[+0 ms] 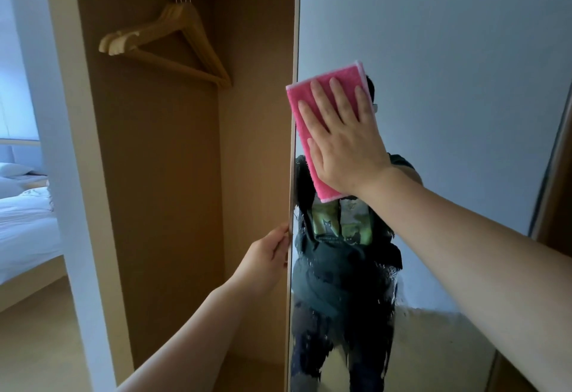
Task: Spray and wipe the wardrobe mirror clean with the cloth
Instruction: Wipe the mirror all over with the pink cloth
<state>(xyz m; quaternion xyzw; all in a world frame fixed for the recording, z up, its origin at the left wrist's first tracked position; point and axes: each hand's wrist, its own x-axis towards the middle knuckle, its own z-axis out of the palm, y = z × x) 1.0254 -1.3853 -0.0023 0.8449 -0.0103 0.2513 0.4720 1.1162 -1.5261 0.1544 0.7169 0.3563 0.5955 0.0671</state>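
One pink cloth, pale-edged, perhaps folded.

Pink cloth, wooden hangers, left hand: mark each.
pink cloth [297, 92]: head view, bare upper-left corner.
wooden hangers [179, 15]: head view, wood under hooks.
left hand [266, 255]: head view, back of hand, gripping mirror door [448, 51] edge.

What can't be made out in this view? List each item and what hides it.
1. Mirror glass under the pink cloth: covered by cloth and right hand, head view.
2. Left hand fingers: their tips go behind the door edge.
3. Mirror's top and bottom: cut off by the frame.
4. Shirt print in the reflection: small, smeared by wet streaks.
5. Spray bottle: nowhere in view.
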